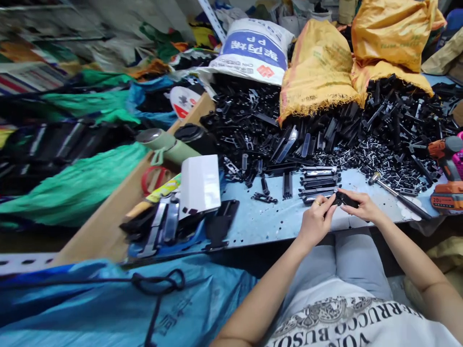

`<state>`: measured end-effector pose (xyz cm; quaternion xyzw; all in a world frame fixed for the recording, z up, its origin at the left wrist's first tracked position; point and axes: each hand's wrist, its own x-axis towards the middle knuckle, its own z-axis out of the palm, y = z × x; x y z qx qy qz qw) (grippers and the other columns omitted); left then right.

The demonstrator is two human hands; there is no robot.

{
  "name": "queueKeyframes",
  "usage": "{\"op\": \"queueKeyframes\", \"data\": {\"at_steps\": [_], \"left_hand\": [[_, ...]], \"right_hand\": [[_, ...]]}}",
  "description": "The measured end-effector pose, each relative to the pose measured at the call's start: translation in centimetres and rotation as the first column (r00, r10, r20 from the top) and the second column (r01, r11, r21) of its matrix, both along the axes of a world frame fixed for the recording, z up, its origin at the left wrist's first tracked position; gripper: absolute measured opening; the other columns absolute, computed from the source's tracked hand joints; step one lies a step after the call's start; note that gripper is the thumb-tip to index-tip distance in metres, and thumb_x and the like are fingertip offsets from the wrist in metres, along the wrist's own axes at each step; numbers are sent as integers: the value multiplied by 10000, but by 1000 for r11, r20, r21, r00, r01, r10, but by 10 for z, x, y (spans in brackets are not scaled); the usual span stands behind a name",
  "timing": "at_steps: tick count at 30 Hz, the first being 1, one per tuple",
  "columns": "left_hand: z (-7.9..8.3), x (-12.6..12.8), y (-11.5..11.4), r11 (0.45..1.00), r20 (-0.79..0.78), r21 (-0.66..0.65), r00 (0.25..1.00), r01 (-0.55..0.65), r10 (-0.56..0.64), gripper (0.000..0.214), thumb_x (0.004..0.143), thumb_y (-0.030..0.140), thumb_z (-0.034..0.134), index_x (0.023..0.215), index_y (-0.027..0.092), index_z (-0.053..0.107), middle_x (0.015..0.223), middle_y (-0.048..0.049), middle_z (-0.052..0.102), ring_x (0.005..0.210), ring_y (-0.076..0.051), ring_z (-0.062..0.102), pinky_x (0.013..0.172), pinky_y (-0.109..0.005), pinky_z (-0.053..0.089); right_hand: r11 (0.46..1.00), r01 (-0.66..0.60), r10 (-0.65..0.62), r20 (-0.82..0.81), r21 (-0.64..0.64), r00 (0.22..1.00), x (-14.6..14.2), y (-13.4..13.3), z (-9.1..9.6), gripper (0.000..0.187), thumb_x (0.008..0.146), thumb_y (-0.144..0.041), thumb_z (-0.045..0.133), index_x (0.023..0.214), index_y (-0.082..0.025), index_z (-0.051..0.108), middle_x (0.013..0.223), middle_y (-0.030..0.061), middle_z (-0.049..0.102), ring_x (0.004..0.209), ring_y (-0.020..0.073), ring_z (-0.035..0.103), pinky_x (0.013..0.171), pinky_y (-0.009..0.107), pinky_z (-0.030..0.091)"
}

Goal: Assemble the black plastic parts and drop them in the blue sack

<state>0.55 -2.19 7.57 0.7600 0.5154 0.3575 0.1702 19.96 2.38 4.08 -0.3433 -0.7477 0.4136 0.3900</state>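
My left hand (318,214) and my right hand (361,206) meet at the bench's front edge, both closed on one small black plastic part (339,198). Fingers of each hand pinch an end of it, and much of it is hidden. Right behind my left hand lies a stack of long black strip parts (318,180) in a row. A further black strip (287,185) rests to the left of that stack. To the right of my hands is a hammer (394,193) with a dark handle, lying on the bench.
Heaps of black parts (249,111) and small metal pins (372,156) cover the back of the blue bench (260,221). An orange cordless drill (448,173) stands at right. A green bottle (170,147) and a white box (200,185) are at left. Yellow sacks (314,67) stand behind.
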Motion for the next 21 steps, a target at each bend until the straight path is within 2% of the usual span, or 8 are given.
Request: {"op": "queueKeyframes", "data": {"at_steps": [4,7,9,11,14,16,19,21], "left_hand": [[-11,29,15,999,61,9,997,-51,51,358,931,292,409,1230,177,568,892,-59,562,781,-122,569,713,-238,495],[-17,49,20,989,190,59,974,-136,123,343,936,268,401,1225,188,567,898,-58,558,802,-123,569,741,-254,498],[-19,54,20,976,261,100,951,-195,163,350,940,257,387,1239,185,555,927,-70,557,831,-131,567,753,-266,498],[-20,49,20,977,278,124,951,-172,133,351,940,249,384,1241,180,551,932,-74,557,829,-130,565,749,-264,496],[-23,29,18,993,252,112,968,-27,-2,336,936,248,395,1211,177,573,905,-64,563,797,-120,565,733,-248,494],[-28,14,16,997,249,70,968,17,-34,328,935,269,398,1189,181,586,909,-66,572,816,-127,572,747,-257,495],[-46,1,8,995,312,-55,945,-84,97,335,937,333,386,1163,191,590,967,-83,588,893,-160,583,794,-304,497],[-63,-2,-2,963,406,-198,878,-185,252,362,937,376,373,1176,187,567,950,-84,596,849,-165,598,762,-319,508]], "right_hand": [[989,37,-41,25,146,999,9,7,-4,524,828,-384,609,1320,-232,513,1145,84,639,1011,203,620,919,359,494],[983,141,-138,-37,114,990,2,4,-9,496,882,-391,527,1345,-216,482,1064,87,655,801,156,650,769,308,554],[971,233,-229,-70,49,971,-6,-3,-12,486,913,-393,467,1365,-216,454,1013,81,651,623,106,606,640,262,557],[962,273,-271,-83,8,959,-13,-11,-14,488,918,-394,455,1374,-222,441,974,70,638,537,78,552,573,240,540],[969,246,-247,-81,-18,966,-21,-22,-18,488,908,-387,481,1371,-237,442,944,46,616,530,66,538,565,232,528],[974,222,-224,-51,-35,973,-28,-26,-21,491,913,-394,471,1378,-241,431,955,44,614,529,64,540,572,233,525],[985,168,-163,101,-39,981,-41,-25,-27,495,929,-427,418,1387,-238,419,1045,69,628,660,104,609,681,268,536],[995,103,-96,279,-11,955,-47,-18,-28,491,928,-453,406,1370,-242,446,1104,82,630,860,158,635,798,309,517]]}}
